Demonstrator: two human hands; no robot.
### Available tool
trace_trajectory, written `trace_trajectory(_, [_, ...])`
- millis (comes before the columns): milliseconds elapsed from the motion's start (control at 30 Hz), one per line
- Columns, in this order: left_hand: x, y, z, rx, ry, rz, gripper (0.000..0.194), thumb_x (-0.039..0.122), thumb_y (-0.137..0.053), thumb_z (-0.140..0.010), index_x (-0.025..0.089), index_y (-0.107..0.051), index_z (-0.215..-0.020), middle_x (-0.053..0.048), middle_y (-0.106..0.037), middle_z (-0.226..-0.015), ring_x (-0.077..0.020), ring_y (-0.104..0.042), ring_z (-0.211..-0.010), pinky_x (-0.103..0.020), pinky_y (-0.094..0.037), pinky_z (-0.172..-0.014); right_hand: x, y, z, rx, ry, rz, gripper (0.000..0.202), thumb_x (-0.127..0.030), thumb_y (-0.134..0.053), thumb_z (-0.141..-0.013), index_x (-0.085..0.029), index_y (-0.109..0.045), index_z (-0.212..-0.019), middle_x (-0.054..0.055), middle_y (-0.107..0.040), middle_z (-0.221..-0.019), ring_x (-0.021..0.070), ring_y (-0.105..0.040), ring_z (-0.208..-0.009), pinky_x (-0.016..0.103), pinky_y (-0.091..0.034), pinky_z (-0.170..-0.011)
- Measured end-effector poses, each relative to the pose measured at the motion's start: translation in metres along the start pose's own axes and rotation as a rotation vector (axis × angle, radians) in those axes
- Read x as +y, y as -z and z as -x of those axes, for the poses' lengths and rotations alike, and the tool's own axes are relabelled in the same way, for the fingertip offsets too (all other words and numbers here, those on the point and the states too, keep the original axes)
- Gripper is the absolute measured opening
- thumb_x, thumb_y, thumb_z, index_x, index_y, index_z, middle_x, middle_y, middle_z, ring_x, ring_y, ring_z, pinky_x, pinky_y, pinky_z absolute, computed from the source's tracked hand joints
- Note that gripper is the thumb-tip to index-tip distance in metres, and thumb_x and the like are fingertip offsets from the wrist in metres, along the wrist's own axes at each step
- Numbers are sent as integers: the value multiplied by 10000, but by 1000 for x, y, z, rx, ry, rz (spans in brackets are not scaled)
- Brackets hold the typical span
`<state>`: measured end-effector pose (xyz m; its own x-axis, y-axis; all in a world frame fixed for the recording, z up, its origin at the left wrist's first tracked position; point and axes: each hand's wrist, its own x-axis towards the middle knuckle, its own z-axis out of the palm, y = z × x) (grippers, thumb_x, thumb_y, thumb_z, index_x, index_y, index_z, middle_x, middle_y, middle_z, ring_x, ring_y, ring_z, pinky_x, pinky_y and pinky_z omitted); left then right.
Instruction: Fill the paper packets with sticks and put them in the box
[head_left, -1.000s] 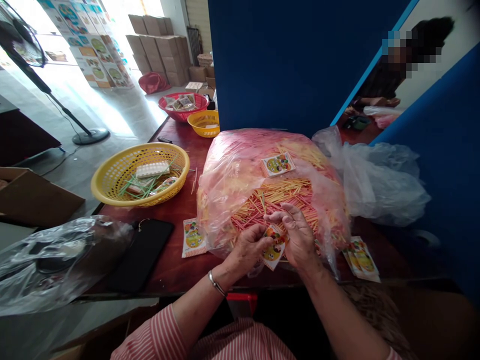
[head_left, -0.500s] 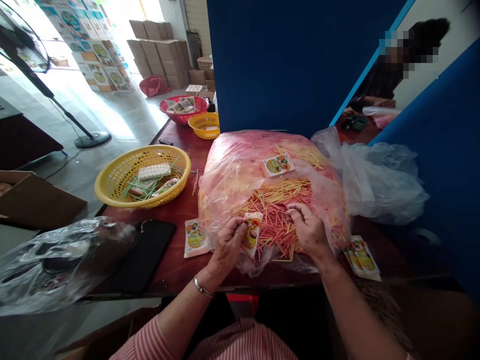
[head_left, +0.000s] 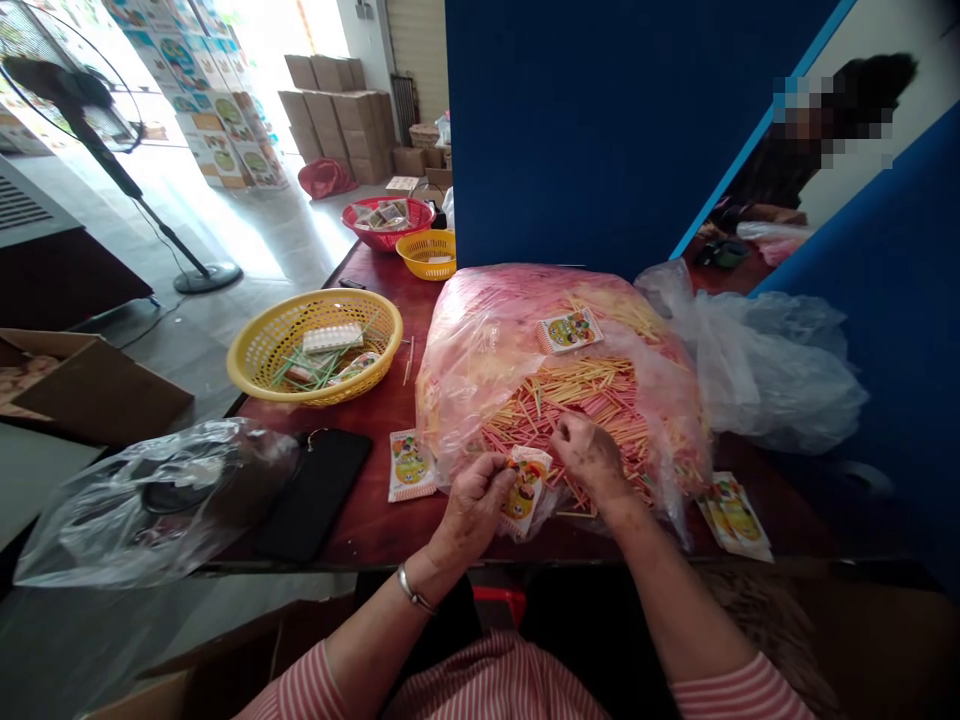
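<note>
My left hand [head_left: 472,508] pinches the edge of a small printed packet [head_left: 525,490] at the front of a big clear bag [head_left: 469,350]. Pink and yellow thin sticks [head_left: 592,385] fill the bag's torn opening. Just right of the packet, my right hand [head_left: 589,455] is over the sticks with its fingers closed; whatever is between them is too small to name. Another packet [head_left: 570,331] lies on top of the bag. More packets rest on the table at the left [head_left: 410,466] and a stack at the right [head_left: 736,515].
A yellow basket [head_left: 244,375] with packets and green sticks stands left on the dark red table [head_left: 360,520]. In front are a black pouch [head_left: 319,495] and a plastic bag [head_left: 82,540]. Blue panels rise behind; a person [head_left: 787,165] shows through a gap at the right.
The view has turned slightly left. My right hand has moved closer to the packet, its fingers now curled tighter. My left hand still holds the packet, now slightly lower.
</note>
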<state>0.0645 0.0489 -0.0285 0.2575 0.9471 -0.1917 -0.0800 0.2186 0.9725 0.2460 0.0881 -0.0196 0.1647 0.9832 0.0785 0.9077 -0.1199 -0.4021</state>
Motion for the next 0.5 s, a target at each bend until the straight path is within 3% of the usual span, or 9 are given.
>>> trace_trajectory(100, [-2,-3,-1,-26,-15,-41,210,358,-590,-802,154,-597,-849,-16,-611,-759,-116,-553,-648,-219,-471,-593,14,4,2,109,44,-356,139,-242,-503,-778,-193,-536,-652,10,-546,-680,135,-490,-620,260,-372,-590])
trace_trajectory(167, [-2,-5,-3,-54,-16,-34,208,358,-582,-808,154,-594,-846,-16,-613,-759,-115,-555,-649,-221,-472,-600,16,10,6,112,-22,-678,140,-298,-543,-775,-195,-511,-687,-26,-499,-631,113,-456,-556,244,-369,-529])
trace_trajectory(233, [-3,-8,-5,-90,5,-4,200,352,-576,-809,157,-584,-853,-13,-616,-766,-115,-562,-652,-222,-473,-605,11,19,12,123,-90,-1002,157,-299,-605,-741,-208,-512,-830,-59,-491,-623,98,-448,-501,224,-361,-462])
trace_trajectory(300, [-4,-11,-8,-113,24,10,191,342,-575,-805,157,-575,-854,-10,-615,-769,-113,-564,-653,-221,-472,-606,0,29,19,176,-83,-1226,388,-246,-640,-714,-247,-470,-1063,-76,-526,-653,100,-487,-507,216,-392,-457])
trace_trajectory(400, [-6,-13,-10,-138,9,-26,177,329,-571,-806,158,-575,-851,-6,-617,-772,-111,-562,-659,-216,-464,-612,-15,35,28,242,-1,-1319,613,-181,-641,-718,-291,-377,-1260,-75,-571,-675,106,-550,-591,243,-473,-577])
trace_trajectory(500, [-7,-15,-12,-162,-13,-63,167,329,-569,-810,169,-581,-859,-1,-624,-777,-111,-560,-668,-212,-455,-615,-19,29,32,259,26,-1303,547,-178,-639,-738,-286,-446,-1238,-57,-579,-696,115,-581,-663,272,-499,-667])
